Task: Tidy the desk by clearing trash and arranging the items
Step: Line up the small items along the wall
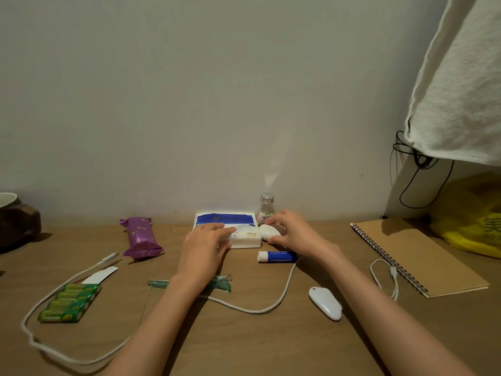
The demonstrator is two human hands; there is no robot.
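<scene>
1. the left hand (203, 245) lies flat on the tissue pack (249, 238), fingers straight and pressing on its top. the pack sits at the back of the bench (244, 346), close to the wall.
2. the right hand (295, 232) curls round a white oval case (268, 232), thumb on the near side and fingers on the far side. the case is just beside the pack's right end, in front of a small bottle (266, 204).
3. the pack looks soft and light. it will likely dent under pressure and slide readily, so it is better taken by its two short ends.
4. the case looks hard, smooth and light, probably slippery. a grip across its narrow width suits it.
5. the bottle looks like glass and could tip, so the right fingers need care there.
6. a lip balm (276, 257) lies beside the right wrist, and a white cable (284, 289) loops across the front.
</scene>
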